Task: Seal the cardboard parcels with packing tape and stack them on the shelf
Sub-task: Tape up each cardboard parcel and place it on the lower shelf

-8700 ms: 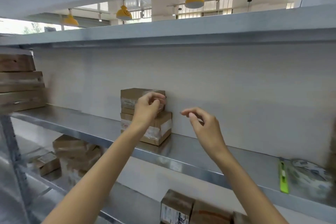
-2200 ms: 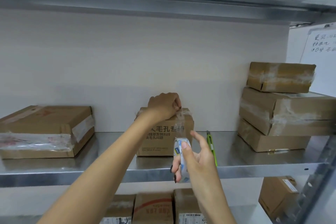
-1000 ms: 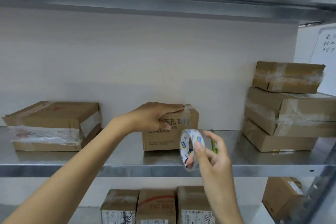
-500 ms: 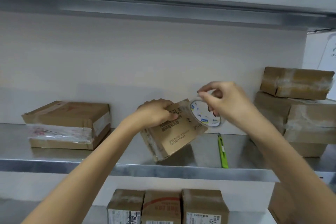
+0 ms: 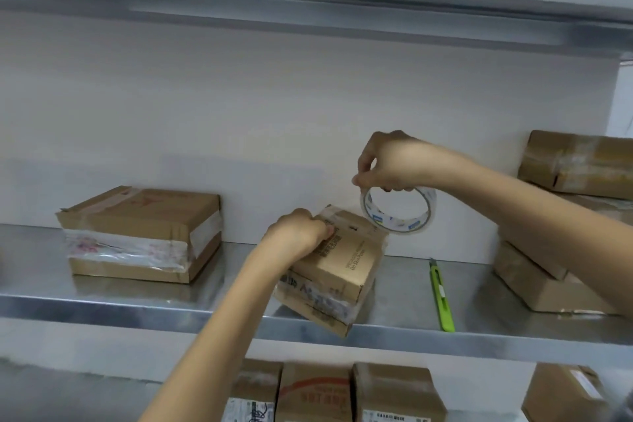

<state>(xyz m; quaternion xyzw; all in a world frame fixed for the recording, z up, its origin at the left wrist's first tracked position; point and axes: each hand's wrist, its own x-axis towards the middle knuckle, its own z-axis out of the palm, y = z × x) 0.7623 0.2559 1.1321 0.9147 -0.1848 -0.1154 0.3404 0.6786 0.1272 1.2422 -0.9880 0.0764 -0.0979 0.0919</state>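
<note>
A small cardboard parcel [image 5: 342, 267] with printed text lies tilted on the metal shelf [image 5: 137, 312], one corner over the front edge. My left hand [image 5: 298, 233] grips its upper left edge with curled fingers. My right hand [image 5: 387, 161] holds a roll of clear packing tape [image 5: 399, 211] above the parcel's upper right corner, pinching the roll's rim. The roll touches or nearly touches that corner. A strip of clear tape runs along the parcel's lower side.
A green utility knife [image 5: 442, 296] lies on the shelf right of the parcel. A taped flat box [image 5: 140, 233] sits at the left. A stack of taped boxes [image 5: 575, 216] stands at the right. More boxes [image 5: 315, 394] fill the shelf below.
The parcel has been turned and tipped further toward the shelf's front edge. My right hand has moved the tape roll from beside the parcel to above its upper right corner.
</note>
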